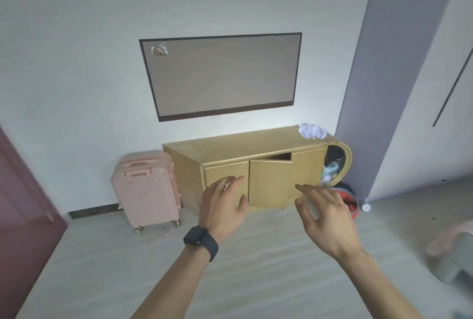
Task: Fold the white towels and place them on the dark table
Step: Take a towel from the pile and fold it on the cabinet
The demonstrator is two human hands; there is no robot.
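A crumpled white cloth (311, 130) lies on the right end of a low yellow cabinet (230, 148) against the far wall. My left hand (223, 203) is stretched out in front of me, fingers spread and empty, with a ring and a dark watch on the wrist. My right hand (323, 216) is also held out, fingers straight and apart, holding nothing. Both hands hover in the air well short of the cabinet. No dark table is in sight.
The cabinet's middle door (270, 183) stands ajar. A pink suitcase (147, 188) stands left of it, and a round basket of clothes (335, 165) with a red bag (349, 202) to its right. A dark red door (23, 216) is at left, a grey stool (458, 254) at right.
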